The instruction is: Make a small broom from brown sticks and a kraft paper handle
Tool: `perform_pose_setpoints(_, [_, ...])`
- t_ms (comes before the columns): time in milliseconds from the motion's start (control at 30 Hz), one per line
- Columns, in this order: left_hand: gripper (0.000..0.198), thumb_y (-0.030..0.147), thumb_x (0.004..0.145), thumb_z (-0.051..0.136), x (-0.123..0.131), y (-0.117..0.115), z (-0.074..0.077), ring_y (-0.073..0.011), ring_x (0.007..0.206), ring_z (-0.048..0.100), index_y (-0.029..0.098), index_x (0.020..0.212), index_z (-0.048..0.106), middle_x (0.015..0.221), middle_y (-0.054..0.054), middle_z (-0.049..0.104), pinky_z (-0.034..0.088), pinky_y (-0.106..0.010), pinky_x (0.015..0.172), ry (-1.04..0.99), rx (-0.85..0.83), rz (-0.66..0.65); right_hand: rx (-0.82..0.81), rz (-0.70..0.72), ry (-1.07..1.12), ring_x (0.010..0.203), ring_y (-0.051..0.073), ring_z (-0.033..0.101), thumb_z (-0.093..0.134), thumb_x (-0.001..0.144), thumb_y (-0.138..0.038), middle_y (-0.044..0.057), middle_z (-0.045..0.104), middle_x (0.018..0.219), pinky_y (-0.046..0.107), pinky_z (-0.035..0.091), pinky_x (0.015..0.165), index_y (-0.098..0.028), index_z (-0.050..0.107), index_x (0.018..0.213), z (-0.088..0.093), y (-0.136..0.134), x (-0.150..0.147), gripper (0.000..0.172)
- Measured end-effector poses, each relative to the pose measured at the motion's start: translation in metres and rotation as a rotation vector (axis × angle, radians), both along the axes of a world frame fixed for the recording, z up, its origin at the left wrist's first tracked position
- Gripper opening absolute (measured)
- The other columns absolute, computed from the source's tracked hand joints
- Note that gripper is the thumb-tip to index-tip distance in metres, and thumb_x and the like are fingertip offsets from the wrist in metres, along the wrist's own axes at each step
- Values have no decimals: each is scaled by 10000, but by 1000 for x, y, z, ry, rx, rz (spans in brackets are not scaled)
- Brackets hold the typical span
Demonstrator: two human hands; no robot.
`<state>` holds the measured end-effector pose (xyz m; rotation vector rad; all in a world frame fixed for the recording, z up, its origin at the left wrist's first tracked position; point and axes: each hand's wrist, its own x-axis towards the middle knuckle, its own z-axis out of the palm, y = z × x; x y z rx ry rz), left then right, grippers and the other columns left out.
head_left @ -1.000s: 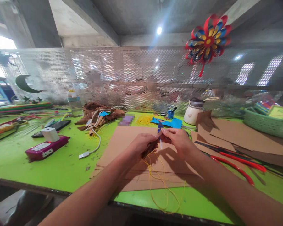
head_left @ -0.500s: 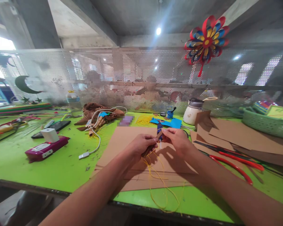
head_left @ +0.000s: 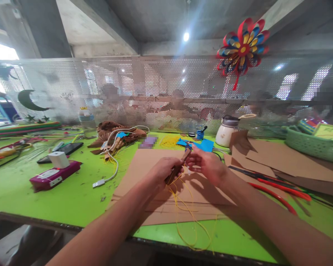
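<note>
My left hand (head_left: 169, 168) is closed around a narrow brown paper strip (head_left: 174, 175), which slants up to the right. My right hand (head_left: 207, 162) is curled at the strip's upper end, thumb and fingertips against it; the exact contact is too small to make out. Yellow string (head_left: 180, 212) hangs below my left hand and loops over the table edge side. Behind the fingers shows a dark blue tool (head_left: 188, 147) with a pale tip, mostly hidden. Both hands are over a stack of brown paper sheets (head_left: 144, 162).
Red-handled scissors (head_left: 283, 188) lie right, near more brown sheets (head_left: 288, 155) and a green basket (head_left: 308, 146). A cream jar (head_left: 226, 133) and blue paint pot (head_left: 200, 134) stand behind. Left are a purple power strip (head_left: 55, 175), phone (head_left: 70, 148), white cable (head_left: 115, 168) and brown paper bundle (head_left: 113, 133).
My right hand has turned, with its fingers more spread and curled beside the strip. The strip has tilted up and more of it shows. My left hand stays nearly in place.
</note>
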<state>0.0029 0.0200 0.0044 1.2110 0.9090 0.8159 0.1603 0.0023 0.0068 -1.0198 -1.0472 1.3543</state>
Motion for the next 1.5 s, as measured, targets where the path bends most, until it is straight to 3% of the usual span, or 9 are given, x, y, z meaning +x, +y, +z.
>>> perform_pose_setpoints(167, [172,285,696,561,1,5,-9,-75,486,468,126,646,599,570,-5,561,341,-200,473,-51,75,-56,152,-39,-220,579,122,523,699,660,-392,17,614,636,275,400,580,-154,638,661,-10,-1,-10,245])
perform_pose_setpoints(367, [176,266,697,529,0,1,-5,-82,504,497,119,649,612,593,-23,580,374,-202,500,-83,21,-76,214,-52,-245,585,138,524,681,659,-330,19,620,629,291,387,582,-163,629,640,-15,2,-11,176])
perform_pose_setpoints(467, [188,263,687,501,-1,1,-1,-90,505,521,116,650,612,605,-39,601,390,-205,508,-101,-57,-74,218,-76,-259,540,119,470,687,645,-331,-2,584,586,283,358,549,-163,618,625,-17,4,-9,183])
perform_pose_setpoints(600, [210,273,680,493,0,2,-5,-96,484,516,110,659,623,578,-47,600,368,-204,469,-68,-43,-86,227,-125,-275,510,102,412,684,641,-322,-18,552,554,274,315,523,-161,610,589,-20,7,-7,185])
perform_pose_setpoints(800, [158,266,639,610,2,3,-10,-92,516,507,115,683,619,593,-23,576,385,-210,513,-34,73,-100,171,-98,-229,502,97,422,681,641,-323,-15,549,534,271,331,530,-157,613,570,-16,6,-4,193])
perform_pose_setpoints(1067, [126,221,648,528,2,0,-6,-93,466,463,128,574,568,533,-18,536,345,-217,454,30,113,-8,-33,79,-74,683,160,583,612,689,-319,40,658,720,319,455,645,-175,646,696,-2,0,3,148])
perform_pose_setpoints(1300, [163,210,689,495,3,1,-4,-93,475,481,116,617,606,567,-33,569,371,-208,456,11,-72,38,-53,-16,-46,619,145,581,608,732,-343,50,655,704,291,468,590,-170,643,737,-3,5,6,176])
perform_pose_setpoints(1500, [177,225,683,483,2,2,-6,-81,483,464,110,651,614,553,-21,551,343,-192,462,17,-37,8,54,-111,-143,551,112,532,707,659,-369,24,619,606,250,417,544,-153,622,624,-5,0,-5,234])
